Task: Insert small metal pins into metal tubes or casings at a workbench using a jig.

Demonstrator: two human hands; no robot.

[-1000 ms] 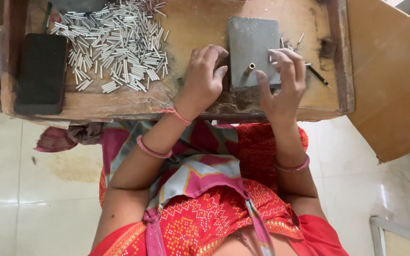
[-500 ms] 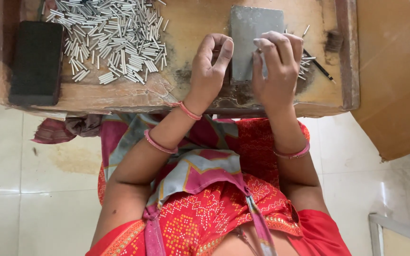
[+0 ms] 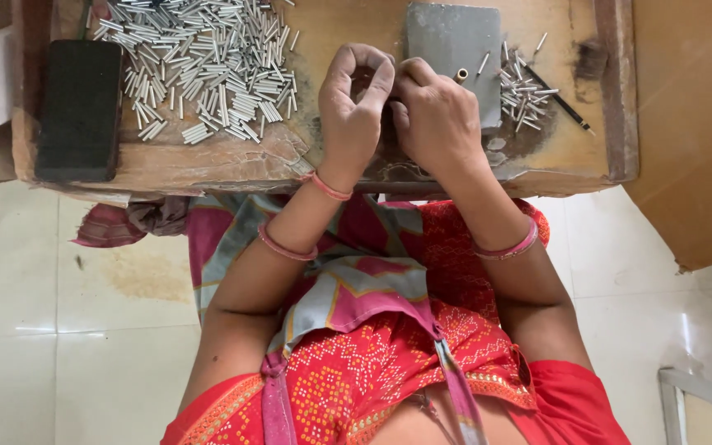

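My left hand (image 3: 354, 103) and my right hand (image 3: 437, 115) meet at the near left edge of a grey metal block (image 3: 455, 37) on a low wooden table (image 3: 208, 161). The left thumb and forefinger curl into a ring, their tips touching the right hand's fingers. The right hand's fingers are curled under, with its back to the camera. Whatever lies between the fingertips is hidden. A small brass-coloured peg (image 3: 460, 76) stands on the block just past the right hand's knuckles. A big heap of short silver metal tubes (image 3: 208, 70) lies left of my left hand.
A smaller scatter of tubes (image 3: 521, 86) and a thin dark rod (image 3: 562, 103) lie right of the block. A black rectangular block (image 3: 80, 107) sits at the table's left end. A raised wooden rim (image 3: 615, 82) bounds the right side. Pale floor tiles (image 3: 59, 330) surround my lap.
My right hand has come off the top of the grey block toward its near left edge. My left hand has closed in to meet it, fingers now pinched into a ring.
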